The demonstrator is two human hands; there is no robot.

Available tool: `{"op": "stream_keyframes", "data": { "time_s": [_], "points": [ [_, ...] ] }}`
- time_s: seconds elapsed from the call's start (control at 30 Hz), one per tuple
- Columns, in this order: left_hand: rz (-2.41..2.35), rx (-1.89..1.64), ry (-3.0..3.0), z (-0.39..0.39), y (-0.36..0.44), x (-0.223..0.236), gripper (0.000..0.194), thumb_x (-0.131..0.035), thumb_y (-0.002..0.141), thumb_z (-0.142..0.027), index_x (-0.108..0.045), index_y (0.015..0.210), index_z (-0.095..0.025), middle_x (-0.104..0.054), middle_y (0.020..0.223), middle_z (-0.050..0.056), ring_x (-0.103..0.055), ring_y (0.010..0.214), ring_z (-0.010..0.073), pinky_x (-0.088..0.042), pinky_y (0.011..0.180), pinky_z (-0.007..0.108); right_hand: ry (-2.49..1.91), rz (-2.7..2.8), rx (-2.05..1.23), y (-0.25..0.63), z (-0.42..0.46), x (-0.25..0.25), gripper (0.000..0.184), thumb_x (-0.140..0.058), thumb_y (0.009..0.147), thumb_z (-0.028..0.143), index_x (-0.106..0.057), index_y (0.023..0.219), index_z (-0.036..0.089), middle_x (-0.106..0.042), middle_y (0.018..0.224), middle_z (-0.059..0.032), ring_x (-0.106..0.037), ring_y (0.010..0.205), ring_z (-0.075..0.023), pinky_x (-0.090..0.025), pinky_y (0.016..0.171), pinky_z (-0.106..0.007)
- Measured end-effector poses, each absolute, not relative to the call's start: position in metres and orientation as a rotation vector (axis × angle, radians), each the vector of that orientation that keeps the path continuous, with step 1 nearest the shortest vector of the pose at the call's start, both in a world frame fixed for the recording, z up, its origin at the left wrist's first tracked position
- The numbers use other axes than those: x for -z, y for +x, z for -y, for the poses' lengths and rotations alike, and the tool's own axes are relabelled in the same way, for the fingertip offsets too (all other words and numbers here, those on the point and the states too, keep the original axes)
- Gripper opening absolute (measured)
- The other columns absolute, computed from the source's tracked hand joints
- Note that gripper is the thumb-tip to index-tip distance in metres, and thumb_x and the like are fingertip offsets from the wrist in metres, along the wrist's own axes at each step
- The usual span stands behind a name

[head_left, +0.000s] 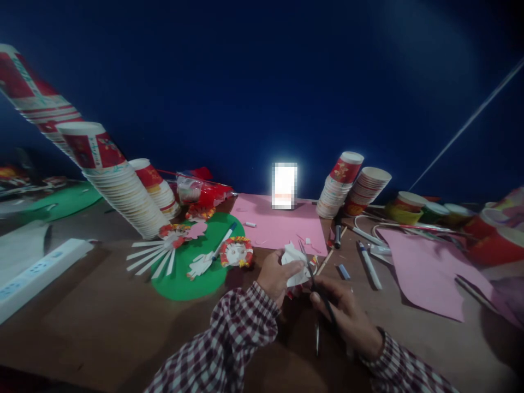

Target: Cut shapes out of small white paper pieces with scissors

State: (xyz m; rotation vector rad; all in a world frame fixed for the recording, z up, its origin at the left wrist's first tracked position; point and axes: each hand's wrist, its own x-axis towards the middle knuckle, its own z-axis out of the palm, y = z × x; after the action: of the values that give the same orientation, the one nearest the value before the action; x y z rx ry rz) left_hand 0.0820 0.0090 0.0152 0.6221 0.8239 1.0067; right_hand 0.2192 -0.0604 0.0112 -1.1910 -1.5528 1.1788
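Note:
My left hand (pixel 275 275) pinches a white paper piece (pixel 293 262) with an irregular cut outline, thumb on top. In my right hand (pixel 347 311) are black-handled scissors (pixel 323 297), fingers wrapped round the handles. The scissor blades lie against the right edge of the paper; whether they are open there I cannot make out. Small red and white scraps show just under the paper. Left of my hands, a white paper cutout (pixel 200 265), a pen (pixel 224 240) and a red-and-yellow-rimmed paper cup craft (pixel 236 252) lie on or beside a green round sheet (pixel 180 286).
Tall paper cup stacks (pixel 118 180) lean at the left, with shorter stacks (pixel 341 183) at the back right. A bright blurred screen (pixel 284 185) stands behind a pink sheet (pixel 278 218). A power strip (pixel 41 278) lies left; a marker (pixel 369 266) and another pink sheet (pixel 421 278) lie right.

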Motion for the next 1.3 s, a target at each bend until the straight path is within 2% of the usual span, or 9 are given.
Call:
{"op": "stream_keyframes", "data": {
  "time_s": [0.4,1.1,1.3],
  "points": [
    [-0.831,-0.962,0.666,-0.0084,0.0810,-0.0144,0.038,-0.079,0.046,-0.022,-0.058,0.074,-0.011,-0.060,0.060,0.000,-0.055,0.050,0.0100,-0.045,0.050,0.022,-1.215,1.560,-1.094,0.2188,0.0602,-0.0118,0.028,-0.056,0.085,0.034,-0.062,0.108,0.020,-0.069,0.097,-0.0066,-0.063,0.085,-0.0216,-0.050,0.078,-0.030],
    [-0.841,-0.974,0.623,-0.0084,0.0821,-0.0119,0.041,-0.080,0.044,-0.021,-0.058,0.077,-0.011,-0.061,0.060,0.000,-0.055,0.050,0.0109,-0.045,0.051,0.024,-1.218,1.496,-1.166,0.2202,0.0610,-0.0036,0.031,-0.057,0.084,0.035,-0.062,0.110,0.018,-0.070,0.096,-0.0083,-0.064,0.087,-0.0237,-0.051,0.080,-0.035],
    [-0.850,-0.989,0.588,-0.0067,0.0836,-0.0187,0.040,-0.080,0.043,-0.022,-0.058,0.075,-0.011,-0.061,0.059,0.000,-0.056,0.052,0.0117,-0.047,0.054,0.025,-1.240,1.519,-1.144,0.2201,0.0593,-0.0057,0.029,-0.055,0.085,0.033,-0.062,0.108,0.018,-0.070,0.096,-0.0072,-0.063,0.085,-0.0224,-0.050,0.078,-0.032]
  ]
}}
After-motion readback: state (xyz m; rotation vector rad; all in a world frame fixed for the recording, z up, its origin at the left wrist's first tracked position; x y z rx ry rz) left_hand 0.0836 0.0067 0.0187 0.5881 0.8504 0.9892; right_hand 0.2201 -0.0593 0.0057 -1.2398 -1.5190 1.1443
